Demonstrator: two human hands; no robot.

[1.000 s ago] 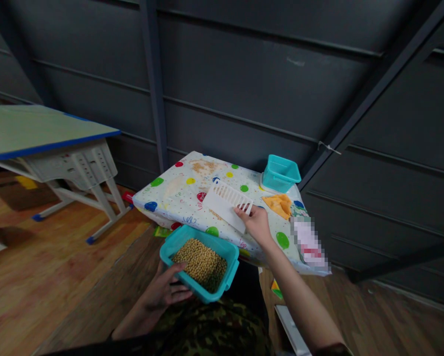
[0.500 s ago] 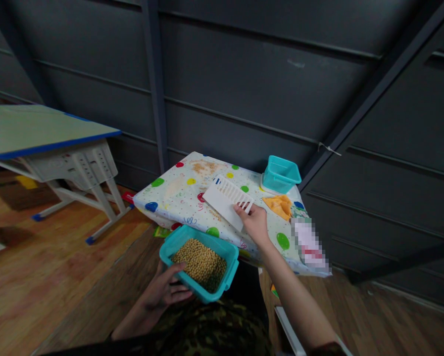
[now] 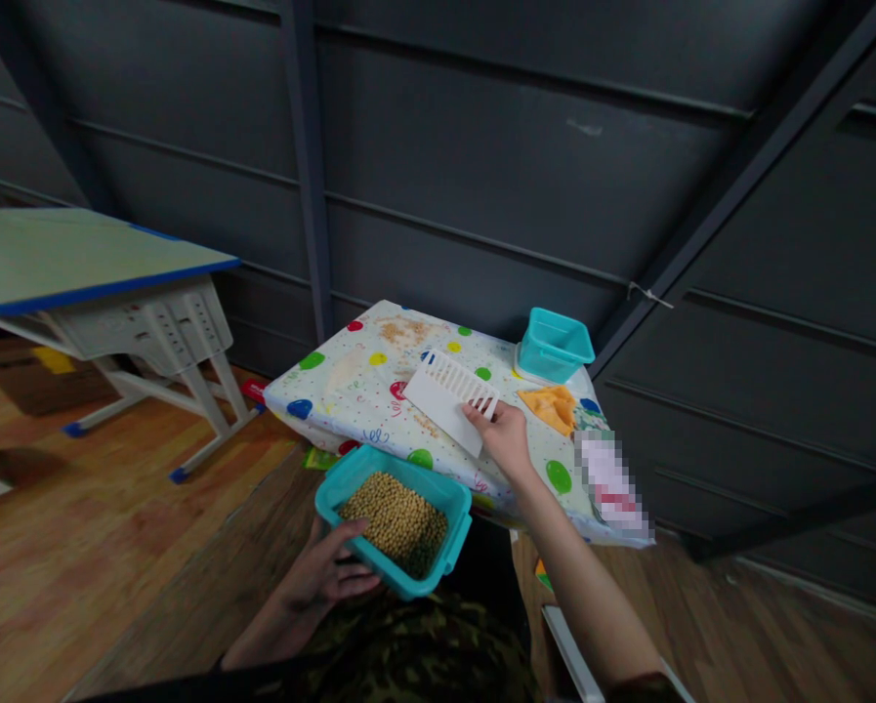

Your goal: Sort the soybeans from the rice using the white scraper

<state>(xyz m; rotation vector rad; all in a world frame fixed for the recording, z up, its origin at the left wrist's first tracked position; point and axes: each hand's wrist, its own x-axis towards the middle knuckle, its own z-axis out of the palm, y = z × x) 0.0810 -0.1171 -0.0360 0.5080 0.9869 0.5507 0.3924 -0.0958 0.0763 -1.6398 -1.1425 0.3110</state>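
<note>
My left hand (image 3: 342,563) grips the near left side of a teal plastic container (image 3: 453,488), its thumb over the rim. Inside lie yellowish soybeans (image 3: 394,513), with a darker green patch of small beans (image 3: 424,555) at the right. The container is held at the table's front edge, over my lap. Between thumb and fingers, my right hand (image 3: 505,439) pinches the right end of a flat white plastic scraper (image 3: 444,405) with a row of slots. The scraper is held low over the tablecloth; whether it touches is unclear. Loose beans (image 3: 427,423) lie beside it.
More scattered beans (image 3: 404,332) lie toward the back of the balloon-patterned tablecloth (image 3: 350,391). A second teal container (image 3: 555,347) stands at the back right, near an orange cloth (image 3: 551,407). Behind rises a dark panelled wall (image 3: 467,146); another desk (image 3: 93,249) is at left.
The white scraper has shifted very slightly to the right and toward me with my right hand. My left hand and the container of beans stay almost still.
</note>
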